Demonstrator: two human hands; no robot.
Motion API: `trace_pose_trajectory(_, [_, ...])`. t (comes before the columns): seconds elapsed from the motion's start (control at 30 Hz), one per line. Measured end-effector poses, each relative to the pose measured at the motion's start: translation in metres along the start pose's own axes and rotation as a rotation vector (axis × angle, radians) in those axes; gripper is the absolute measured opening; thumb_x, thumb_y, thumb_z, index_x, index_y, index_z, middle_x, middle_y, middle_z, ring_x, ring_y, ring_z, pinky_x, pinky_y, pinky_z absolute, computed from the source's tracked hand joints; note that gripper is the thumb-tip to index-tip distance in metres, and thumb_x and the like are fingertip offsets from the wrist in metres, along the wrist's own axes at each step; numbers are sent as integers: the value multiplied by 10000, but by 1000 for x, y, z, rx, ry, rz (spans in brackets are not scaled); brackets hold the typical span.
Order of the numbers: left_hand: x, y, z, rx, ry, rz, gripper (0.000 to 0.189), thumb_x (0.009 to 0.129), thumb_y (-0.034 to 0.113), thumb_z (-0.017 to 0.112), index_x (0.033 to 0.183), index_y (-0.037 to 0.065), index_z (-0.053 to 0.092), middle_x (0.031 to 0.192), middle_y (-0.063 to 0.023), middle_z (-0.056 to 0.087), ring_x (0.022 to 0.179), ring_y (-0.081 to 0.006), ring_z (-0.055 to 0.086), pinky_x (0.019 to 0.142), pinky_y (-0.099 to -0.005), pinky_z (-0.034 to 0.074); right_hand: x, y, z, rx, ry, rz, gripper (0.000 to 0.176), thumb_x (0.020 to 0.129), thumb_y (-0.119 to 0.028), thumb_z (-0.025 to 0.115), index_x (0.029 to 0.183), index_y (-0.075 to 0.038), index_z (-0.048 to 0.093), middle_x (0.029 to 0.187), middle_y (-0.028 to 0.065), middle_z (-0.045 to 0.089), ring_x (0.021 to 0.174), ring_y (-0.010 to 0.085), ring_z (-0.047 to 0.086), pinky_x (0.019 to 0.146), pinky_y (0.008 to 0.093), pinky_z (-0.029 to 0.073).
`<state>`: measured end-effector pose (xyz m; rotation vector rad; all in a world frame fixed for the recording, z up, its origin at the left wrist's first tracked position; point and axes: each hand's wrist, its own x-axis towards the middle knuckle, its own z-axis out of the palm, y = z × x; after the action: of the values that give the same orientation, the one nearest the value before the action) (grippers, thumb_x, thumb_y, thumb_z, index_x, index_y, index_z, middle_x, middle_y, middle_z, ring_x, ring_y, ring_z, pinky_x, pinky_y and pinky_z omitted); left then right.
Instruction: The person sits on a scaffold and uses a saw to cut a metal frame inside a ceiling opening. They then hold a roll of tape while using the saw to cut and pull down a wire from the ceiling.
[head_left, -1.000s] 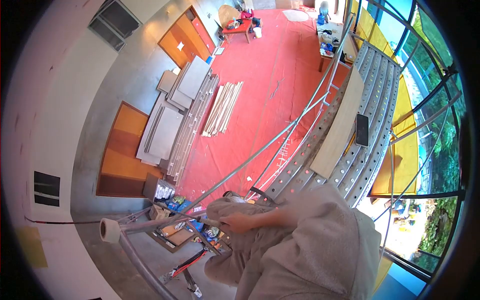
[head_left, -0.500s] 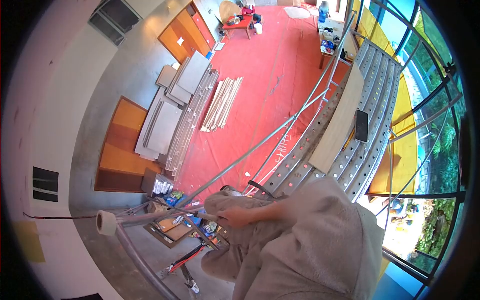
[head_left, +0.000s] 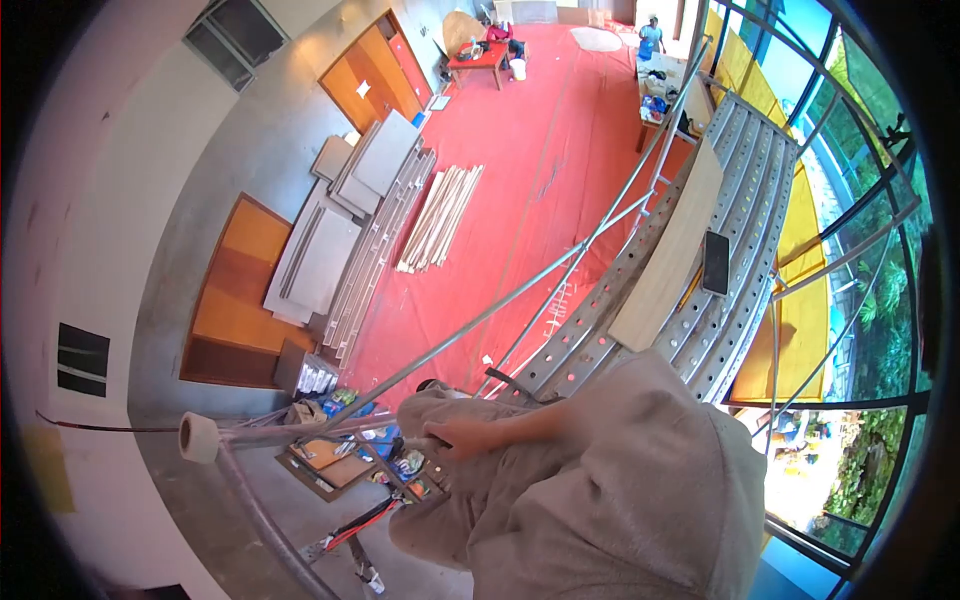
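My right hand (head_left: 468, 438) is closed around a slim tool with a pale grey handle (head_left: 418, 443), held low over my trousered legs (head_left: 440, 530). The tool's far end points left, and its exact kind cannot be made out. My left hand does not show. Left of the tool, a roll of whitish tape (head_left: 199, 438) sits on the end of a scaffold pipe (head_left: 262, 437). Behind my right arm lies the perforated metal scaffold deck (head_left: 745, 190), bearing a wooden board (head_left: 668, 255), a black phone (head_left: 716, 263) and a pencil (head_left: 690, 288).
Diagonal scaffold braces (head_left: 480, 318) cross in front of the drop to the red-covered floor (head_left: 540, 130). Below are stacked grey panels (head_left: 325, 255), wooden strips (head_left: 440, 218) and a cluttered pile (head_left: 335, 455). A person in blue (head_left: 651, 38) stands far off; windows line the right.
The view has shifted slightly, and my right hand with the tool sits a little farther left. The distant person in blue shows more fully.
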<state>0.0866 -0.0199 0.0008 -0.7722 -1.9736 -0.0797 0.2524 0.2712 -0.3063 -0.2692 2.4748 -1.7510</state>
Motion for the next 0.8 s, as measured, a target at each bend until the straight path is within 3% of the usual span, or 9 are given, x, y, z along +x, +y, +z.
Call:
trace_pose_trajectory(0.17, [3, -5, 9, 167, 86, 221, 504, 921, 264, 642, 1331, 18, 482, 1410, -280, 399, 1308, -458, 381, 1096, -596, 286, -2, 6, 7, -173, 231, -205, 330, 849, -223, 585, 1094, -12, 521, 934, 237, 595, 907, 405, 594, 767, 484, 440])
trace_pose_trajectory(0.23, [-1, 1, 23, -12, 77, 68, 549, 920, 270, 643, 1370, 24, 447, 1426, -281, 382, 1334, -465, 348, 1108, -599, 267, 0, 5, 7, -120, 206, -98, 343, 851, -232, 586, 1091, 2, 511, 955, 235, 595, 934, 403, 588, 792, 477, 441])
trace_pose_trajectory(0.27, [-7, -12, 34, -58, -41, 48, 602, 911, 271, 649, 1409, 34, 406, 1455, -286, 339, 1358, -468, 304, 1123, -580, 233, -2, 4, 8, -64, 140, 75, 355, 852, -236, 591, 1093, 10, 506, 975, 234, 597, 948, 401, 584, 810, 471, 443])
trace_pose_trajectory(0.33, [-17, -28, 46, -196, -282, -123, 643, 898, 255, 653, 1423, 23, 363, 1480, -262, 307, 1372, -469, 276, 1122, -544, 239, -2, 10, 18, -99, 348, -19, 357, 868, -247, 607, 1084, 16, 499, 984, 233, 599, 952, 401, 578, 813, 463, 448])
trace_pose_trajectory(0.43, [-9, -16, 46, -173, -411, -135, 673, 868, 235, 670, 1433, 72, 344, 1487, -201, 319, 1366, -457, 293, 1095, -554, 274, -1, 4, 12, -31, 240, 66, 445, 883, -226, 596, 1226, 20, 456, 1061, 271, 584, 1005, 445, 563, 868, 478, 438])
trace_pose_trajectory(0.53, [-4, -5, 54, -86, -391, -165, 680, 840, 216, 686, 1422, 106, 353, 1472, -181, 342, 1356, -435, 315, 1070, -566, 301, 3, -11, 8, 36, 231, 202, 431, 899, -217, 584, 1229, 18, 436, 1058, 286, 591, 978, 468, 567, 827, 498, 446])
trace_pose_trajectory(0.63, [5, 6, 56, 78, -382, -177, 654, 807, 184, 699, 1379, 111, 391, 1401, -168, 408, 1313, -411, 374, 1041, -561, 347, 13, -6, 14, -76, 238, 225, 369, 912, -269, 595, 1109, 11, 458, 1008, 255, 590, 956, 453, 558, 822, 500, 428])
trace_pose_trajectory(0.73, [-2, -8, 57, -69, -362, -204, 706, 838, 212, 693, 1434, 89, 336, 1438, -171, 390, 1350, -413, 338, 1095, -505, 328, 20, -14, 11, -150, 133, 301, 406, 916, -263, 589, 1176, 25, 468, 1086, 262, 595, 1016, 464, 551, 866, 491, 433])
trace_pose_trajectory(0.8, [-2, -7, 57, -60, -371, -228, 696, 829, 190, 694, 1426, 90, 350, 1433, -158, 398, 1349, -393, 350, 1091, -498, 339, 20, -10, 12, -193, 126, 248, 450, 916, -261, 591, 1233, 34, 469, 1145, 265, 589, 1071, 459, 546, 906, 482, 433])
